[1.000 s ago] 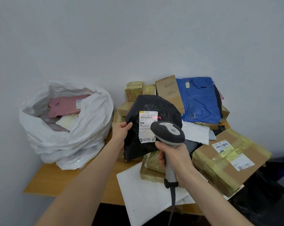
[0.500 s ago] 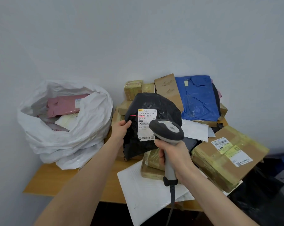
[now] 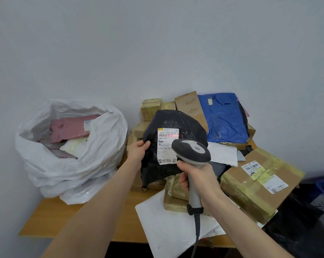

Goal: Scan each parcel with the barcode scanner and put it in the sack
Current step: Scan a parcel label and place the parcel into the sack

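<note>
L hand [image 3: 139,151]: pinches black parcel [image 3: 185,123] at its 9 o'clock edge, held up.
R hand [image 3: 196,175]: grips barcode scanner [image 3: 192,152] by the handle.
Label [image 3: 167,146]: "502D T098-69 69", red beam across barcode.
Sack [image 3: 94,157]: 9 o'clock of parcel.

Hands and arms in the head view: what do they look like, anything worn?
Two bare hands and forearms. The left hand and right hand wear no gloves, and no ring, watch or wristband shows. No sleeve comes into view: both arms are uncovered down to the picture's bottom edge.
</note>
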The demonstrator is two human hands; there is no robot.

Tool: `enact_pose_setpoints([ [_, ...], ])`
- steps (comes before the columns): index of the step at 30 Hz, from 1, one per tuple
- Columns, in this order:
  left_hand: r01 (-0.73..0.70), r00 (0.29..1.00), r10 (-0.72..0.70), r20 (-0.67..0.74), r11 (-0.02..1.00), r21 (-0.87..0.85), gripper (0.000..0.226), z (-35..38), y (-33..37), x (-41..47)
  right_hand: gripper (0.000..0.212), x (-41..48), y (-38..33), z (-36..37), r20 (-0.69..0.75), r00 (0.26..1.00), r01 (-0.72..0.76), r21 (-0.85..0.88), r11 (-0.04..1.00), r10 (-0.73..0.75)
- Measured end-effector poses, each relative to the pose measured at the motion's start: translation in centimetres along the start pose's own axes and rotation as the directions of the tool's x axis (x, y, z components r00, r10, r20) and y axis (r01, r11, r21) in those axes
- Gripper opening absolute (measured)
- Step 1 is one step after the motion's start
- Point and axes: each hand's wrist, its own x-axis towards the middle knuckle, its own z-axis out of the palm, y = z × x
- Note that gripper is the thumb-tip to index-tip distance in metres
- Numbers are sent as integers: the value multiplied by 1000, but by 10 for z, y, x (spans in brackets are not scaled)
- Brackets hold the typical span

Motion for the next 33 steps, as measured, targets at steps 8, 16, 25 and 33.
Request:
enact_pose_setpoints([
  [8,-15,1000,15,10,1000,18,12,0,0,12,20,1,-1,7,-16,1000,-4,-29,1000,3],
  [16,5,999,-6,37,1000,20,18,-2,-1,26,25,4,-3,15,-27,999,-24,-29,999,23],
  [25,23,996,-27,85,999,45,39,-8,-6,36,19,3,2,30,-87,996,9,44,999,-5],
  [33,-11,999,14,51,999,-52,18,-36,-8,17,18,-3,6,42,-75,995,-45,201,979,61],
])
